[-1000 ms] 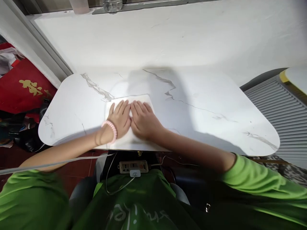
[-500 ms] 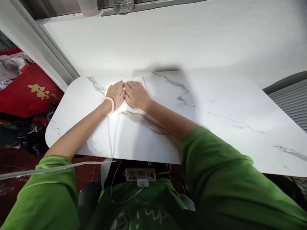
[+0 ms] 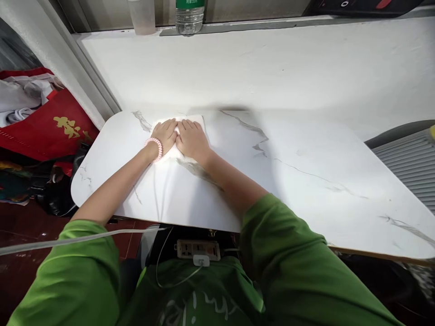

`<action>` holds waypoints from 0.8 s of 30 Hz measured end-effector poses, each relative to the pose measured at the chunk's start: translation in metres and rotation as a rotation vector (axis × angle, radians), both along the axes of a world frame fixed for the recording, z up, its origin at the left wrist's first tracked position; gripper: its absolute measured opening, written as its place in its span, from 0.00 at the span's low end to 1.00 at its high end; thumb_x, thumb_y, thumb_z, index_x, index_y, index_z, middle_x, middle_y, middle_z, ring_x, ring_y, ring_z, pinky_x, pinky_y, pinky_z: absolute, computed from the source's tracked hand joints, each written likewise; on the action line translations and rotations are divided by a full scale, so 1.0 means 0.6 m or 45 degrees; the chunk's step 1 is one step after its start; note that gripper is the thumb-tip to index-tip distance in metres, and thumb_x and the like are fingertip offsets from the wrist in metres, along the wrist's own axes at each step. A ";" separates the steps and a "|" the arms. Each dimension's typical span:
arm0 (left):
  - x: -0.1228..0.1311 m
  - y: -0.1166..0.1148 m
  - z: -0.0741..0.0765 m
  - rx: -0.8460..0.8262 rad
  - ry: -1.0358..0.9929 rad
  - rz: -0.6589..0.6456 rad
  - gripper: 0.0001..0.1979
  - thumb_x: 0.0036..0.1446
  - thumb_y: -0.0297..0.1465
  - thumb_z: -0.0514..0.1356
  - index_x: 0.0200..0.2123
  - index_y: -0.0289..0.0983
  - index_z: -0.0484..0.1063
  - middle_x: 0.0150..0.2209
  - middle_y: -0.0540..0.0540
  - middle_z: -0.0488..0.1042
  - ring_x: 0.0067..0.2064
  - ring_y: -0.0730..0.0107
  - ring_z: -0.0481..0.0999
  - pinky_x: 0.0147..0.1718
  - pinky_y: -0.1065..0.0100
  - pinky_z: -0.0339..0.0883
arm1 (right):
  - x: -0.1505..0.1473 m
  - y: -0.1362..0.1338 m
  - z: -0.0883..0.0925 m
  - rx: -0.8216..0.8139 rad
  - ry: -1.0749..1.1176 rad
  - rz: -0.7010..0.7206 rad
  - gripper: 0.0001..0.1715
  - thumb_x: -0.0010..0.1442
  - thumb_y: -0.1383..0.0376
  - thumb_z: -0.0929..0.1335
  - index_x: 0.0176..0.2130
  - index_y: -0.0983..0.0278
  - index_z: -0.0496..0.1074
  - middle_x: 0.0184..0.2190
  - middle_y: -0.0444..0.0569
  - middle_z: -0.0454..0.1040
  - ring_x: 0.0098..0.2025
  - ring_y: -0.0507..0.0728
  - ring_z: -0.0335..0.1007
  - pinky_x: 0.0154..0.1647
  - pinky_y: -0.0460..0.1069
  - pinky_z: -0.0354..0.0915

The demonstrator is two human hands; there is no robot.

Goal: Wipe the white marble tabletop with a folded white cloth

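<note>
On the left part of the white marble-patterned table (image 3: 306, 181) lies a white, roughly square sheet (image 3: 172, 154), bright enough that I cannot tell cloth from paper. My left hand (image 3: 165, 135), with a pink coil band (image 3: 159, 149) at its wrist, rests palm down on it. Beside it, my right hand (image 3: 192, 139) presses flat on the same sheet. Fingers of both hands are stretched out, and the two hands meet at the thumbs. Most of the sheet is hidden under them.
A plastic cup (image 3: 142, 17) and a water bottle (image 3: 189, 20) stand on the ledge behind the table. A red bag (image 3: 50, 122) is at the left. A power strip (image 3: 197, 249) with a plugged-in charger (image 3: 201, 260) lies before my body, and a pale cable (image 3: 84, 241) crosses my left sleeve.
The view has tilted up slightly, showing more of the bottle and a black object on the ledge. Both hands stay on the white sheet, with the right hand's angle slightly turned.
</note>
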State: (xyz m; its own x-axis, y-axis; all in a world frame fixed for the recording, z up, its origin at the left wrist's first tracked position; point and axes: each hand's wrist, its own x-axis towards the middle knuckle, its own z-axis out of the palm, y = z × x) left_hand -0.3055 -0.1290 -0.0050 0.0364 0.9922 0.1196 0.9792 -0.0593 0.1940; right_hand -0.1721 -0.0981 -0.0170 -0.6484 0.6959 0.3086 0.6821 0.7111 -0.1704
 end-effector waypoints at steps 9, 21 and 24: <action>-0.091 -0.258 0.018 -0.030 0.061 0.164 0.27 0.65 0.32 0.39 0.65 0.33 0.56 0.68 0.42 0.57 0.69 0.65 0.54 0.68 0.57 0.43 | -0.090 -0.219 0.033 -0.030 -0.061 0.213 0.36 0.65 0.62 0.58 0.63 0.85 0.57 0.64 0.71 0.61 0.66 0.73 0.54 0.67 0.65 0.47; -0.176 -0.295 0.022 0.004 0.074 0.313 0.28 0.63 0.33 0.41 0.63 0.32 0.58 0.66 0.39 0.60 0.67 0.64 0.57 0.67 0.58 0.46 | -0.177 -0.228 0.042 0.021 -0.042 0.397 0.35 0.64 0.60 0.60 0.62 0.84 0.61 0.62 0.69 0.64 0.63 0.71 0.58 0.66 0.61 0.51; -0.198 -0.213 0.007 0.036 0.061 0.315 0.27 0.63 0.32 0.43 0.63 0.34 0.60 0.66 0.41 0.61 0.67 0.63 0.59 0.66 0.57 0.47 | -0.192 -0.155 0.031 -0.019 0.000 0.405 0.32 0.64 0.64 0.58 0.60 0.84 0.61 0.60 0.70 0.65 0.62 0.71 0.58 0.63 0.63 0.51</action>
State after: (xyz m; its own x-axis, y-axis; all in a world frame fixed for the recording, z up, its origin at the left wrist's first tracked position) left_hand -0.4242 -0.2568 -0.0008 -0.2007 0.9679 0.1516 0.9727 0.1785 0.1484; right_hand -0.2875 -0.1911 0.0016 -0.8345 0.4624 0.2997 0.4257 0.8863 -0.1822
